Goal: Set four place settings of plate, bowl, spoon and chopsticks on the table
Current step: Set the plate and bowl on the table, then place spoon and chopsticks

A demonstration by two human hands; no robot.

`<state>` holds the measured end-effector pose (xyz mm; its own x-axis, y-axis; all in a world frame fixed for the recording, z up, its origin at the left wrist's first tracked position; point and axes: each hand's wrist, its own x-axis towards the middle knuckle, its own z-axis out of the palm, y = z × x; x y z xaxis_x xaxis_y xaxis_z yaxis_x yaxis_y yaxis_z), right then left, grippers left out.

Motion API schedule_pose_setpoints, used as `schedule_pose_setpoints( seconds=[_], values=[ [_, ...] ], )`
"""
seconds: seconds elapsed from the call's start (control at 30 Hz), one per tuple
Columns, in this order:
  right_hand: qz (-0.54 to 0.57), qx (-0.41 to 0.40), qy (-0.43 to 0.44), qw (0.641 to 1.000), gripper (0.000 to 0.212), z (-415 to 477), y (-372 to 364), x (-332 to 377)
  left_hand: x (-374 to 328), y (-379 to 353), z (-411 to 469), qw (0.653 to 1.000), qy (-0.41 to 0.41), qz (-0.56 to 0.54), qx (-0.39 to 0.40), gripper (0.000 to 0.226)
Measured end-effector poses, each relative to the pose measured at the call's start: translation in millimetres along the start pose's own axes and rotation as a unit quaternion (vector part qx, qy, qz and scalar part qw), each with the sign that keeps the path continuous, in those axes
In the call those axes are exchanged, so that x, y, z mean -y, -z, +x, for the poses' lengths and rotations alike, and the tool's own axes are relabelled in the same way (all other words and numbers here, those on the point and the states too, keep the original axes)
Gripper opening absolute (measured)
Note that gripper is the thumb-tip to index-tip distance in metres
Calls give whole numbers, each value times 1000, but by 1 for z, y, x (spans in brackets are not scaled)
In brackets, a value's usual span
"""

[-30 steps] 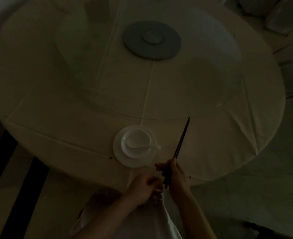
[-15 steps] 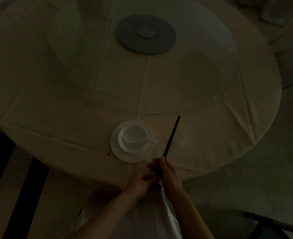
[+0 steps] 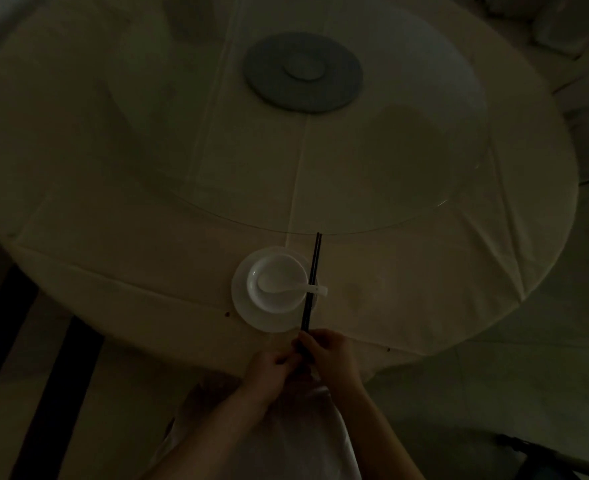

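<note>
Chopsticks [image 3: 311, 282] are pinched at their near end by both hands: the right hand [image 3: 331, 358] closes around the dark pair, and the left hand [image 3: 272, 370] curls in beside it, fingers meeting at the same end. Whether the left truly grips or only steadies is hard to tell in the dim light. Just beyond the hands, the sticks run out over the right edge of the plate [image 3: 248, 306], crossing the handle of the spoon [image 3: 286, 285] that lies in the bowl [image 3: 277, 289] on that plate. Farther out, the desk [image 3: 147, 220] carries a glass turntable [image 3: 424, 150] and nothing else of the task. By my reading, one setting is nearly complete, chopsticks not yet laid down, and three remain.
</note>
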<state>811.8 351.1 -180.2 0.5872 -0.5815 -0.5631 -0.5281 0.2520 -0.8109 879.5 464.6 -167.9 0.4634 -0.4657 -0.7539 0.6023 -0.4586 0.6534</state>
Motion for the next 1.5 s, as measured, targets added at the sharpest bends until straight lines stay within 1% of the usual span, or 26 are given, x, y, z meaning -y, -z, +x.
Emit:
schedule_pose_setpoints(
  seconds=[0.07, 0.17, 0.33, 0.63, 0.8, 0.93, 1.07, 1.23, 1.37, 1.5],
  values=[
    [-10, 4, 0, 1000, 13, 2, -2, 0, -1, 4, 0, 1000, 1, 2, 6, 20],
    [-32, 14, 2, 999, 16, 2, -2, 1, -3, 8, -1, 1000, 8, -11, 21, 20],
    [-43, 19, -14, 999, 16, 3, 0, 6, -6, 8, -4, 998, 27, -39, 28, 21],
    [1, 14, -20, 1000, 18, -2, -1, 6, -7, 9, -8, 995, 38, -75, 44, 23],
    [-9, 21, -26, 999, 19, 0, 1, 9, -5, 10, -3, 993, 52, -92, 49, 18],
    [3, 28, -32, 999, 20, 3, 1, 9, -4, 11, -1, 993, 51, -93, 51, 19],
    [15, 27, -34, 999, 15, 2, 2, 11, -2, 12, -2, 992, 49, -94, 63, 20],
    [26, 24, -29, 999, 17, 1, 0, 15, -2, 13, -1, 993, 44, -96, 56, 20],
    [7, 17, -25, 1000, 17, 0, 0, 15, -2, 12, 0, 993, 55, -91, 41, 20],
    [22, 11, -42, 999, 16, 0, 0, 17, 0, 14, -2, 994, 56, -80, 52, 19]
  ],
)
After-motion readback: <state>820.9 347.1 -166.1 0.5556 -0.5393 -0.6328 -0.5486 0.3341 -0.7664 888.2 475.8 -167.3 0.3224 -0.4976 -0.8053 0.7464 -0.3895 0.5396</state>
